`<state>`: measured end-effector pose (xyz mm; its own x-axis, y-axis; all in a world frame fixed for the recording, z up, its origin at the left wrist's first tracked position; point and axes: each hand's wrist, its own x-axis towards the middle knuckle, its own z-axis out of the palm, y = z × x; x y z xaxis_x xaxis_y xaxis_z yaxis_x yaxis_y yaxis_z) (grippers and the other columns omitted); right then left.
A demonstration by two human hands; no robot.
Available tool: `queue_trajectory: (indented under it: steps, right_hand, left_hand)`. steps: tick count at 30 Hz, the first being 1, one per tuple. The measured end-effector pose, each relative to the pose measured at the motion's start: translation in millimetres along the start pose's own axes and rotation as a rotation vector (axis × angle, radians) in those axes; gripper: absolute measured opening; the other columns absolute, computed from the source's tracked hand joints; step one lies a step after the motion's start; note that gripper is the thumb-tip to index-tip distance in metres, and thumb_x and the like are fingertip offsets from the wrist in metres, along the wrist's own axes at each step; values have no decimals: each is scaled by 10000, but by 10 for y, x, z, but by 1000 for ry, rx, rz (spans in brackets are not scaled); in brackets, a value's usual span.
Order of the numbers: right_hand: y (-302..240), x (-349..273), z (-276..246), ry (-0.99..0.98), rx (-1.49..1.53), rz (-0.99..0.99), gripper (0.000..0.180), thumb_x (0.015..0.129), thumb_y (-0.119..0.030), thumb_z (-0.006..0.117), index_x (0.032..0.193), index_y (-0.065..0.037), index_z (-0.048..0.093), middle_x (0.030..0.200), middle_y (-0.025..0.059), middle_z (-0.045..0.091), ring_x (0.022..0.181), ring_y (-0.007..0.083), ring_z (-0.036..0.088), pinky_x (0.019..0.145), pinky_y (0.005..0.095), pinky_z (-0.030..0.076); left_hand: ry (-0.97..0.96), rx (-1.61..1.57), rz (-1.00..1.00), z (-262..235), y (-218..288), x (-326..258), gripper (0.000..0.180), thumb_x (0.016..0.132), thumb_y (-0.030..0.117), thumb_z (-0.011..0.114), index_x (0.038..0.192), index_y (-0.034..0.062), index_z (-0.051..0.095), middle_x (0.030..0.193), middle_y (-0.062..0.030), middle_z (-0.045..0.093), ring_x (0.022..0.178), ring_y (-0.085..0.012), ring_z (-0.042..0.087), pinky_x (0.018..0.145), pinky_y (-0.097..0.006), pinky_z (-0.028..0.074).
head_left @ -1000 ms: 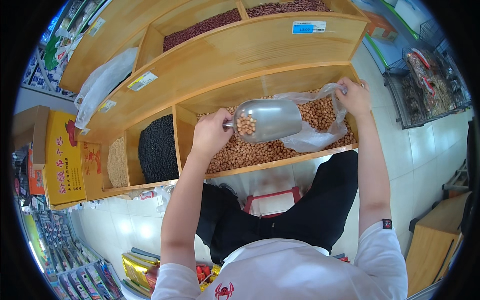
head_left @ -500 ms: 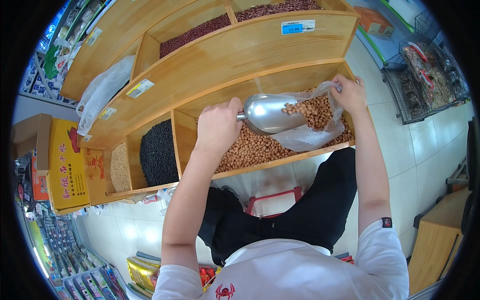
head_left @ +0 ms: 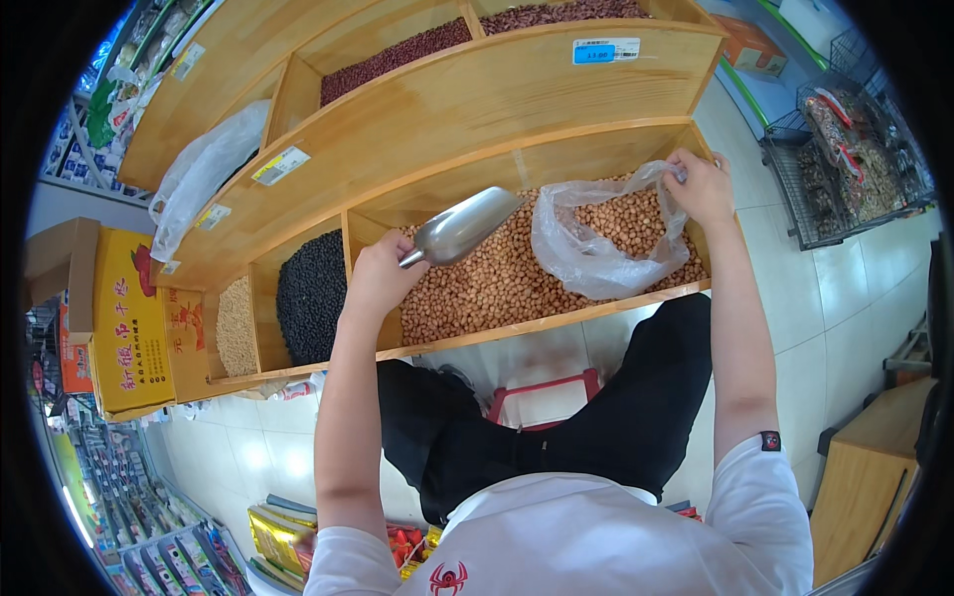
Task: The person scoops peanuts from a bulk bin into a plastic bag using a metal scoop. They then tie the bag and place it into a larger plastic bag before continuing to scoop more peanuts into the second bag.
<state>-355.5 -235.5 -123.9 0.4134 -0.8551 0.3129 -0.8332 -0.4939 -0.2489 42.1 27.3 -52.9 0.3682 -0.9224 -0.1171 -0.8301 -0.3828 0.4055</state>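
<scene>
My left hand [head_left: 385, 275] is closed round the handle of a metal scoop [head_left: 467, 225], which is tilted up to the right above a bin of light brown beans [head_left: 477, 298]. Thumb and fingers of my right hand [head_left: 702, 187] pinch the rim of a clear plastic bag [head_left: 566, 245]. The bag's mouth gapes wide over the right part of the bin, and brown beans show within it; whether they lie inside or are seen through the plastic is hard to tell. The inside of the scoop's bowl is turned partly from view.
Black beans [head_left: 313, 298] and pale grains [head_left: 237, 328] fill compartments to the left. Red beans [head_left: 397, 62] lie in the upper tier, with a plastic bag [head_left: 204, 179] draped at its left. A yellow carton [head_left: 129, 318] stands far left, a wire basket [head_left: 845, 169] far right.
My left hand has drawn the scoop back left and turned it, away from the bag. Beans that were sliding off the scoop's lip no longer show there. The right hand keeps its hold.
</scene>
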Motion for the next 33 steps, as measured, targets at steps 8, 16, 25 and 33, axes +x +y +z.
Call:
queue_trajectory:
  steps: [8, 16, 25, 33]
  right_hand:
    - [-18, 11, -20, -65, -44, 24, 172, 876, -267, 674, 1012, -162, 665, 881, 37, 750, 865, 247, 709, 1105, 494, 354]
    - [-11, 7, -2, -18, -28, 6, 153, 880, -295, 650, 955, -162, 667, 823, 69, 733, 827, 278, 699, 1090, 494, 367]
    - [-4, 4, 3, -16, -21, 16, 163, 878, -300, 656, 971, -167, 669, 838, 64, 738, 846, 272, 704, 1092, 500, 365]
    - [-7, 23, 5, -53, -60, 23, 187, 876, -288, 689, 1011, -159, 672, 880, 55, 753, 865, 257, 712, 1103, 489, 360]
  left_hand:
    - [-173, 332, -35, 52, -275, -162, 281, 837, 147, 729, 1033, -7, 599, 965, -231, 705, 956, -405, 682, 847, -482, 544]
    - [-150, 180, 15, 302, -372, -51, 298, 794, 168, 768, 995, 13, 613, 922, -224, 702, 926, -408, 673, 820, -467, 533]
    - [-214, -46, -75, 770, -400, 315, 346, 777, 215, 798, 992, 11, 621, 932, -206, 712, 938, -369, 691, 829, -436, 541]
    - [-317, -67, -159, 948, -794, 422, 516, 677, 308, 916, 998, 26, 628, 982, -151, 717, 936, -295, 685, 833, -392, 533]
